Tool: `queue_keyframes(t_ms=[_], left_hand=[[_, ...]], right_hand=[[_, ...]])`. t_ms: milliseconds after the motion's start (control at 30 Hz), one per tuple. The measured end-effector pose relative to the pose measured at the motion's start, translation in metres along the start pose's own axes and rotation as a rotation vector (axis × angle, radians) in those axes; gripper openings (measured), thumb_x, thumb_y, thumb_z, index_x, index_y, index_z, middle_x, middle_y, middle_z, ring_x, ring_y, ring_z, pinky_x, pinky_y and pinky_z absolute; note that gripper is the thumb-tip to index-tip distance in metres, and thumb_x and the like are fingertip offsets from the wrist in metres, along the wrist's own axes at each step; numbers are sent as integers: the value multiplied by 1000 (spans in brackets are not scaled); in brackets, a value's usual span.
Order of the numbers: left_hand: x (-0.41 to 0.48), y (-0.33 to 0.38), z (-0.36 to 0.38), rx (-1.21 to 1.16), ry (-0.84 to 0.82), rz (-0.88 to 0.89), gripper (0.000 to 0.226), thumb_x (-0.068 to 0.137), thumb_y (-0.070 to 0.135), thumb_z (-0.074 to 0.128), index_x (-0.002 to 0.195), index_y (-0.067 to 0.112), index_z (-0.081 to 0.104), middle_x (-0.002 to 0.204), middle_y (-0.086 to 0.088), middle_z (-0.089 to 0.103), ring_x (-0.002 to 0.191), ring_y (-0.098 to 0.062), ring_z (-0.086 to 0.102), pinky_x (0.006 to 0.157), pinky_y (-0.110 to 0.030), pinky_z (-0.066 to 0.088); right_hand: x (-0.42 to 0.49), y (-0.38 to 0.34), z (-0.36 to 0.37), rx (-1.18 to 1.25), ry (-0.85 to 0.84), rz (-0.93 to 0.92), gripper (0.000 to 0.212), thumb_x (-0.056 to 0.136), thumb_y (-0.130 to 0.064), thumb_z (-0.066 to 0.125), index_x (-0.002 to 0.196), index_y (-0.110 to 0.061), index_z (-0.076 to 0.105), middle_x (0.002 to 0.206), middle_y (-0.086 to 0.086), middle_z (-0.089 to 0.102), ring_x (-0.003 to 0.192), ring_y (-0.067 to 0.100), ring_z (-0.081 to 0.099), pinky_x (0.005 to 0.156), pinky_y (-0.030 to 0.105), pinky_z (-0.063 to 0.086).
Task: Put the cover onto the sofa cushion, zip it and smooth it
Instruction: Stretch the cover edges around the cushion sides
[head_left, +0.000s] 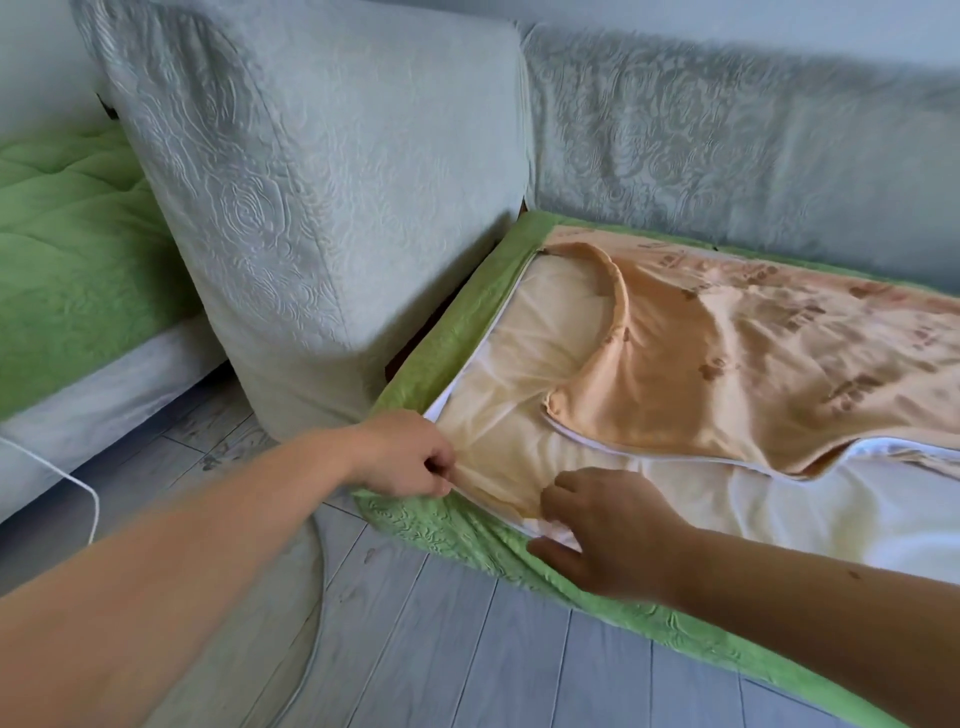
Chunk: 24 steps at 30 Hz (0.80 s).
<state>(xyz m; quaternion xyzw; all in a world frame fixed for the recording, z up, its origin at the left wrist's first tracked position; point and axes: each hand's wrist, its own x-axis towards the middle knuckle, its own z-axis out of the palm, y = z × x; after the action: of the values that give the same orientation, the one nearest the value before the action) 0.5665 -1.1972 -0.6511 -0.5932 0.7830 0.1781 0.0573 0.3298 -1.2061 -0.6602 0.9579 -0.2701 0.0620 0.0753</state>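
Peach fabric at the near left corner of the cover (727, 353) is pinched between the thumb and curled fingers of the left hand (410, 457). Just beside it, the right hand (608, 530) grips the cover's front edge, with the fingers curled on top by the open zip (649, 457) and the thumb on the green embossed side. The cover's printed peach panel lies rumpled and folded back, leaving the white cushion (753, 499) bare along its front and left end. The cushion lies flat in front of the sofa back (727, 156), above a grey plank floor (415, 649). A pale grey embossed back cushion (311, 208) stands tilted against the cushion's left end, crowding that corner. Further left are a green quilted seat (67, 249) and a white cable (85, 488).
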Motion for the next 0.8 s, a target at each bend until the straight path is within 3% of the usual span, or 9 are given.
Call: queue_keyframes(t_ms=[67,167,233,300,433,533,667,800], left_hand=[[1,4,2,78,24,19,15,84,29,56,72,22,61,62,8,49,67,-13,48,62,-25,39],[-1,10,10,141,73,52,27,78,24,52,54,23,41,63,5,47,68,-15,46,60,-26,36],[1,9,13,130,101,69,27,72,28,53,51,22,36,64,5,46,68,-15,47,60,-29,40],[0,8,15,98,88,76,29,68,35,57,51,21,37,61,5,44,67,-15,49,61,-30,42],[6,6,-2,-3,40,18,42,77,39,69,53,21,39,59,7,44,58,-10,43,52,-21,31],[14,-2,-12,-183,58,-15,42,78,33,71,51,20,42,51,7,41,49,-5,37,49,-20,27],[17,0,4,-159,-35,-66,39,78,33,70,52,22,45,51,9,43,51,-6,39,50,-23,28],[13,14,1,-31,69,-134,36,75,44,69,53,23,48,53,9,48,56,-9,47,50,-23,32]], right_hand=[[-1,-6,0,-58,-44,-9,36,66,-57,47,54,-25,58,48,-9,52,38,8,53,37,16,22],[2,-28,0,-67,-192,-51,35,56,-57,70,58,-22,63,54,-6,59,43,11,57,37,15,26],[9,-37,1,-53,-305,-83,20,80,-36,63,83,-16,66,82,5,67,68,22,64,45,19,22],[19,-39,1,5,-385,-52,12,88,-16,49,93,-12,60,99,11,65,80,30,61,49,22,22],[30,-7,-15,225,-274,158,21,89,-25,54,96,-10,67,96,12,68,90,27,59,64,26,32],[37,13,-25,424,-236,272,20,85,-27,63,91,-9,70,82,7,64,77,17,52,65,22,34],[31,2,-11,342,-359,157,25,88,-33,59,99,-13,69,99,6,69,94,24,59,78,27,44],[24,15,-15,364,-239,131,26,89,-35,58,94,-12,69,93,4,70,87,20,62,71,25,43]])
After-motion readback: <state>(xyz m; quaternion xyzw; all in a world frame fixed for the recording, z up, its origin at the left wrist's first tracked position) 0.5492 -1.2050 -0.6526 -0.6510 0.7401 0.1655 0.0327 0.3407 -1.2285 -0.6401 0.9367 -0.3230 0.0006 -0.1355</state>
